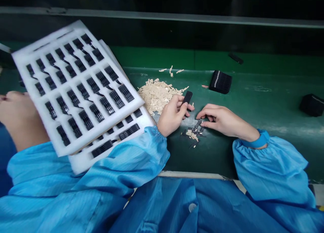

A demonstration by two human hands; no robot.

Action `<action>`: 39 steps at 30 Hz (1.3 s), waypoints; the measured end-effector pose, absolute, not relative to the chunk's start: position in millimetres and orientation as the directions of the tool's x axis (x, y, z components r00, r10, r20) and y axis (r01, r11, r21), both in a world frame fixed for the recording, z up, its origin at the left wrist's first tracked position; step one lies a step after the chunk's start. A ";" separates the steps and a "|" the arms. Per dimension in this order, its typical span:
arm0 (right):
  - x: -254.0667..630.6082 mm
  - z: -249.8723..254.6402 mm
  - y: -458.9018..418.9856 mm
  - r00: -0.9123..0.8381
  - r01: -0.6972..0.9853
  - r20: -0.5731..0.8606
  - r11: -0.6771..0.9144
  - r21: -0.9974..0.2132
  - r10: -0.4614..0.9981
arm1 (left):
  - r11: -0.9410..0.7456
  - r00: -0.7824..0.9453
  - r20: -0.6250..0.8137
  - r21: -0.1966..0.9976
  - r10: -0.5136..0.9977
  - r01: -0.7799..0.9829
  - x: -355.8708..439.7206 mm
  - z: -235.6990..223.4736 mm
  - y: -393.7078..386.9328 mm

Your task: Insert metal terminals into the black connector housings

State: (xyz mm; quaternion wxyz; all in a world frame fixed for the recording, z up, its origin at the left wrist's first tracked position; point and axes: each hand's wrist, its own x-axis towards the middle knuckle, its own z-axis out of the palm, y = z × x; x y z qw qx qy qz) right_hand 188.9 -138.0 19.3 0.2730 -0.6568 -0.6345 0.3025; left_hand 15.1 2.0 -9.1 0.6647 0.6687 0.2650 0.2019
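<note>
My left hand (173, 113) grips a flat black rectangular piece (187, 97) between thumb and fingers, its upper end sticking out above them. Close by on the right, my right hand (219, 120) has thumb and fingertips closed around a small dark strip (198, 122) at the edge of a loose heap. In that heap, small dark strips lie mixed with a few beige tabs (191, 135) on the green bench. Behind my left hand spreads a big pile of beige tabs (158, 94).
White foam trays (76, 125), with black parts in their slots, are stacked at left. Another person's hand (19, 113) is beside them. A black block of stacked pieces (220, 82) stands behind my right hand; a second black block (312, 105) is far right. One black piece (236, 58) lies at the back.
</note>
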 end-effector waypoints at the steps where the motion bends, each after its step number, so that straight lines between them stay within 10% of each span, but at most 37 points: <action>1: 189.5 18.9 -138.7 0.007 0.675 -0.058 -0.048 -0.737 0.998 | 0.017 0.780 -0.077 0.996 0.621 0.085 14.9 -9.1 1.9; 8: 192.0 15.5 -135.9 0.091 0.607 -0.081 -0.120 -0.786 0.993 | 0.000 0.784 -0.058 0.997 0.618 0.074 13.2 -8.7 1.3; 23: 168.2 8.0 -127.4 0.319 -0.262 -0.287 -0.207 -0.943 0.903 | -0.092 0.822 -0.088 0.981 0.563 0.168 9.6 -2.6 -6.5; 39: 146.2 4.0 -127.9 0.456 0.498 0.286 0.025 -0.867 0.843 | -0.134 0.802 -0.137 0.956 0.581 0.261 7.8 -10.1 -2.1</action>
